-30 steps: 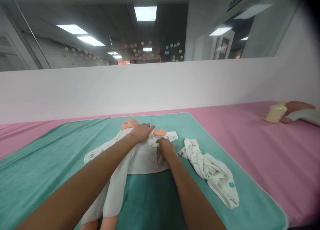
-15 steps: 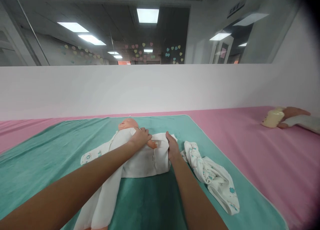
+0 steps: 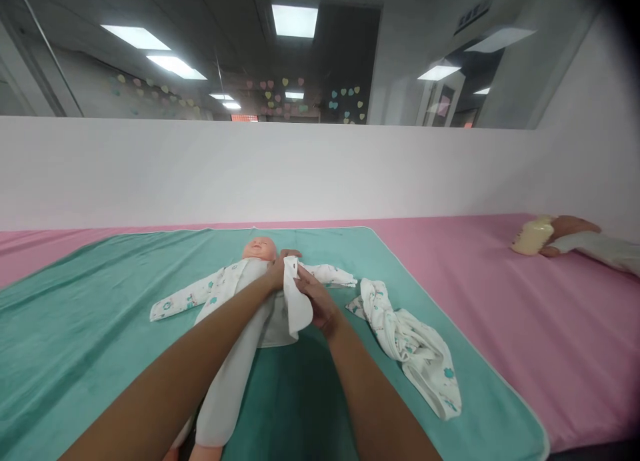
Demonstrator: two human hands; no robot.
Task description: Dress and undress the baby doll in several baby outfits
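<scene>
A baby doll lies on its back with its head at the far end. It lies on a white baby shirt with small printed figures, whose sleeves spread to both sides. At the doll's right-hand side of the picture, my left hand is closed on the raised edge of the shirt's front flap. My right hand grips the same flap from the right, fingers against the cloth. The doll's white-clad legs reach toward me, partly behind my left forearm. Its arm near my hands is hidden.
A crumpled printed white garment lies to the right on the green cloth. Pink sheeting surrounds the cloth. At the far right, a pale yellow bottle stands beside another doll. A white wall with windows rises behind.
The shirt's right front flap, spread flat before, is now lifted and folded toward the doll. Both hands shifted with it; the printed right sleeve shows, and the doll's small hand is out of sight.
</scene>
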